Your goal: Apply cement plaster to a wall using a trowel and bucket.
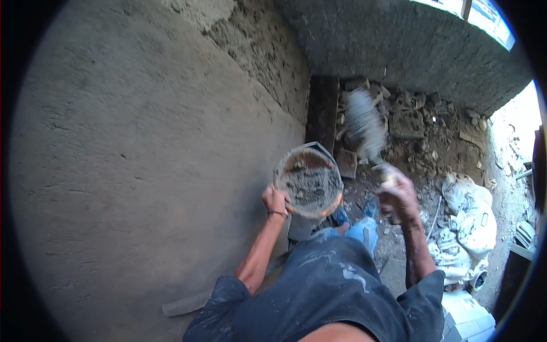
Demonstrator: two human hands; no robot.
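Observation:
My left hand (pixel 276 200) is closed on the rim of a round bucket (pixel 280 172), which hangs in front of my body close to the plastered wall (pixel 148 159). Grey wet mortar (pixel 312 185) lies inside the bucket, and orange patches show on its near rim. To the right, my right hand (pixel 400 196) grips the handle of a trowel (pixel 366 124). Motion smears the trowel's grey-white blade, so whether mortar sits on it is unclear. The blade points away from me, above the rubble and apart from the bucket.
A rougher mortar patch (pixel 262 51) covers the wall's far end, where a low concrete wall (pixel 399 48) meets it. Broken blocks and rubble (pixel 407 122) cover the ground ahead. White sacks (pixel 470 219) lie at right; a board (pixel 185 305) lies at lower left.

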